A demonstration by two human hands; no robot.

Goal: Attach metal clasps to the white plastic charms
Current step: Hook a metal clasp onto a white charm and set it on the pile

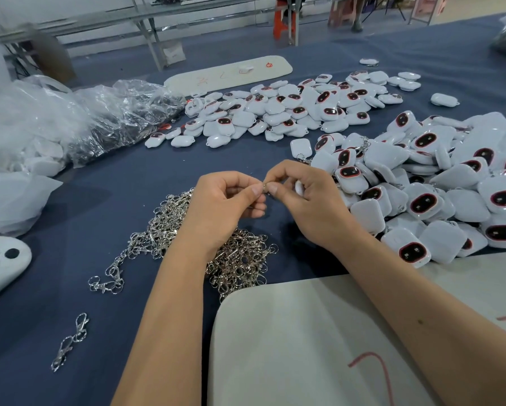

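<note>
My left hand [225,200] and my right hand [304,197] meet above the blue table, thumbs and forefingers pinching a small metal clasp ring [265,189] between them. A white plastic charm [299,187] is tucked in my right hand's curled fingers, mostly hidden. A pile of silver metal clasps [237,259] lies under my left wrist. A heap of white charms with dark red-rimmed ovals [439,186] spreads to the right. Another heap of charms [290,109] lies farther back.
Crumpled clear plastic bags [79,118] fill the left side. A pale board [304,347] with red marks lies at the near edge, a second board [228,74] at the back. Two loose clasps [70,341] lie near left. A white object with dark dots [3,262] sits at the left edge.
</note>
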